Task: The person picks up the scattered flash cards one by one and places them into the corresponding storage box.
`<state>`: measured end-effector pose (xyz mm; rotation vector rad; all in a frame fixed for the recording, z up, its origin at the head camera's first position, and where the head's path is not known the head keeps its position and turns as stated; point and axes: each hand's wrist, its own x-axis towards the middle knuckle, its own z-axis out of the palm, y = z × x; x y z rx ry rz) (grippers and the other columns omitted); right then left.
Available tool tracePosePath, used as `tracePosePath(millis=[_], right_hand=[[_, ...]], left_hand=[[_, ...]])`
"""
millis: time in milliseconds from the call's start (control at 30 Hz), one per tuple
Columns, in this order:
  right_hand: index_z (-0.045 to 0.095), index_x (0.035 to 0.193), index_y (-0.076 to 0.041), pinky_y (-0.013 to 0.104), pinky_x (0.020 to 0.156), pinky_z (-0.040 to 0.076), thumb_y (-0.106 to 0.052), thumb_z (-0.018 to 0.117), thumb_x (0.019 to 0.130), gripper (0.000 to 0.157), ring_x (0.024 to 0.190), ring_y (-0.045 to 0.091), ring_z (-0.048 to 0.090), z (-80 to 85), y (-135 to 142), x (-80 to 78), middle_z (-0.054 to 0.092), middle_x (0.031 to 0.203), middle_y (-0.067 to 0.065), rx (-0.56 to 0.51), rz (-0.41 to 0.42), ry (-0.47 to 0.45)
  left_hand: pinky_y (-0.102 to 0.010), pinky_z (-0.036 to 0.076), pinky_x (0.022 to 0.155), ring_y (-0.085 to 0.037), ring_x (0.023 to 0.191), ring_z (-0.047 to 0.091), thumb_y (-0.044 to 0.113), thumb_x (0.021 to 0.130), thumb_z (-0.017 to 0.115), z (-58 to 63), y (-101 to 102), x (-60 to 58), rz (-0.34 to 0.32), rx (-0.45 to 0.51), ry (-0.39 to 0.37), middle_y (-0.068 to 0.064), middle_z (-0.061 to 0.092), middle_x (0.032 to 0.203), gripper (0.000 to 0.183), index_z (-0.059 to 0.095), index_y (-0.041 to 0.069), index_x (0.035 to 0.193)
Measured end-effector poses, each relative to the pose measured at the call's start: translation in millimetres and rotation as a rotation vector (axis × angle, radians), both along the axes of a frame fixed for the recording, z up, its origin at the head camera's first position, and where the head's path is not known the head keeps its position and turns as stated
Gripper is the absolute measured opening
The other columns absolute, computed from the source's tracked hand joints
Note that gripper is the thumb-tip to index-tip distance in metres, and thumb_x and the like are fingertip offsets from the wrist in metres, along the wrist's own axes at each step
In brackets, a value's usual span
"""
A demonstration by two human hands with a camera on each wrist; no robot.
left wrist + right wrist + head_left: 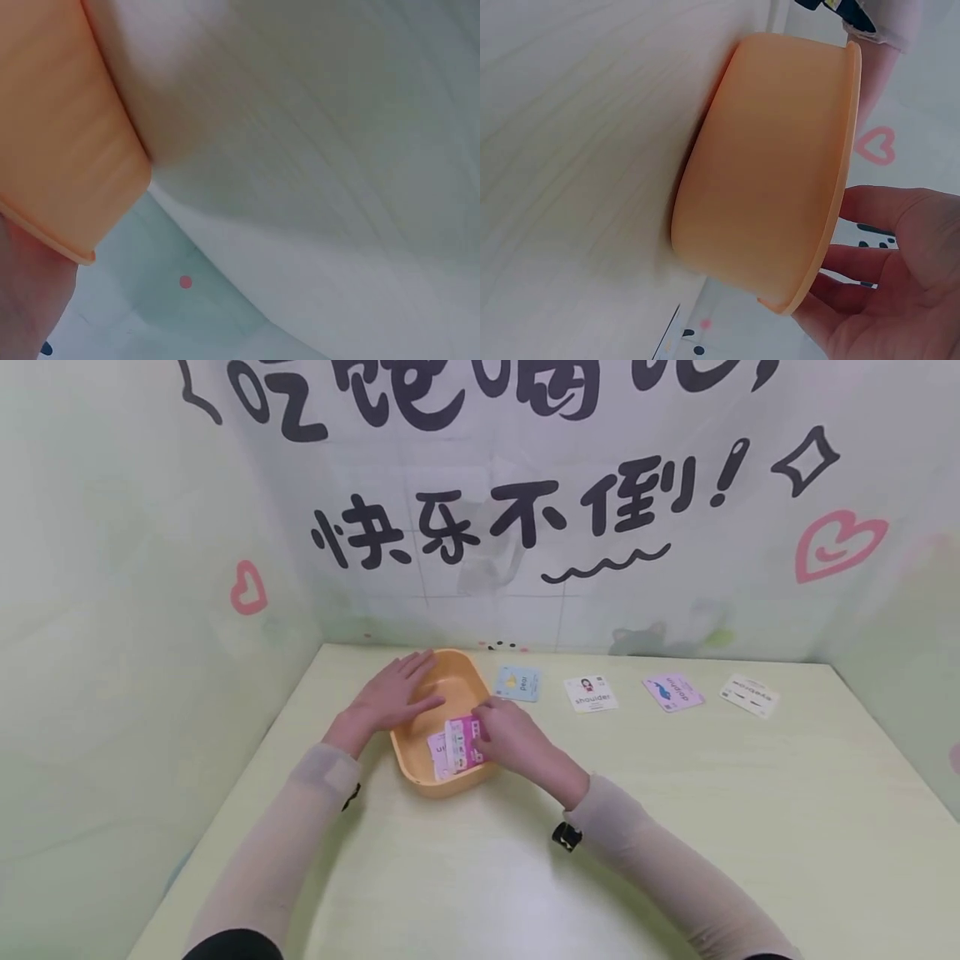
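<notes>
Cream sleeves (277, 835) stretch over the pale tabletop (442, 877), a black strap (567, 837) below the right cuff. And look at that orange plastic tub (450, 689)! Inside its near end, a lavender flashcard (437, 758) sits partly hidden by a magenta-and-white card (463, 742), and the right hand (525, 747), over the rim, has that one pinched at its right edge. Opposite, the left hand (392, 695) rests on the left rim, fingers straight and loose, thumb pointing inward. Farther off, what a line-up: a blue pear card (517, 683) beside the tub, then a white shoulder card (591, 693), a purple dolphin card (672, 692), an upside-down eyebrow card (750, 695). Behind them, bold black lettering (525, 514) and pink hearts (813, 547) across the wall.
</notes>
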<state>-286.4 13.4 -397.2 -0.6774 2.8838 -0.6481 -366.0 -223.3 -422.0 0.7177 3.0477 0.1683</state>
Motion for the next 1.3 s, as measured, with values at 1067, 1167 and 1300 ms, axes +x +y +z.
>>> tracePosePath(millis=[1067,1167,1300], right_hand=[[0.052,0.136,0.007,0.060,0.102,0.046,-0.019,0.060,0.097,0.047,0.124,0.047,0.055,11.7,187,-48.5,0.053,0.140,0.029,-0.057,-0.256,0.059],[0.051,0.136,0.008,0.061,0.102,0.045,-0.020,0.059,0.098,0.048,0.124,0.049,0.054,14.2,204,-51.3,0.053,0.139,0.031,-0.052,-0.287,0.058],[0.050,0.136,0.009,0.062,0.101,0.044,-0.021,0.058,0.098,0.049,0.124,0.050,0.053,14.4,221,-53.0,0.052,0.138,0.033,-0.060,-0.316,0.057]], left_hand=[[-0.061,0.011,0.124,-0.039,0.155,0.008,0.075,0.090,0.044,-3.1,-4,19.9,0.029,-0.048,-0.023,-0.012,0.005,0.170,0.096,0.012,0.020,0.162],[-0.061,0.009,0.124,-0.041,0.155,0.006,0.075,0.090,0.044,-3.6,-5,23.0,0.036,-0.044,-0.029,-0.011,0.004,0.170,0.096,0.012,0.019,0.162],[-0.061,0.007,0.125,-0.041,0.155,0.004,0.072,0.090,0.047,-5.1,-5,27.0,0.042,-0.047,-0.037,-0.012,0.003,0.170,0.096,0.011,0.018,0.162]])
